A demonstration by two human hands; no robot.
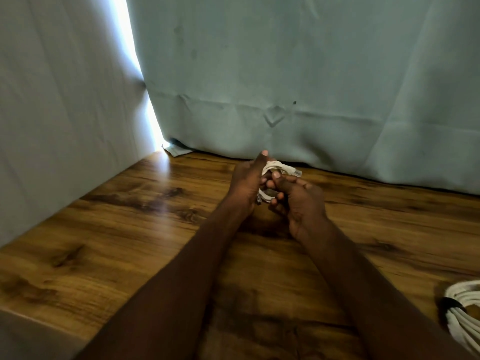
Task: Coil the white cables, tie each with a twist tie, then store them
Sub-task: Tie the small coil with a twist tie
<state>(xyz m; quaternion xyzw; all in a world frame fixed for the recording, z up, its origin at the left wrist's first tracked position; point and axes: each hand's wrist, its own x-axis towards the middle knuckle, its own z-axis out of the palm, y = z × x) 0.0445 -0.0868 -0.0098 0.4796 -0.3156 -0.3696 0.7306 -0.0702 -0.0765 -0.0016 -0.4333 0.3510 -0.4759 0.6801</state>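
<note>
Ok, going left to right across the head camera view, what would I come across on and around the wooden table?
Bright gap between the curtains → left hand → small white cable coil held in both hands → right hand → tied white cable bundle with a dark tie at the table's right edge.

A single head-worn, wide-angle view is given, directed forward and down over both forearms onto the wooden tabletop (130, 229). The curtain (285, 74) behind is taken in, and the hands are seen at close range, mid-frame.

Coiled white cable (279, 168) between gripping fingers (283, 181)
</note>
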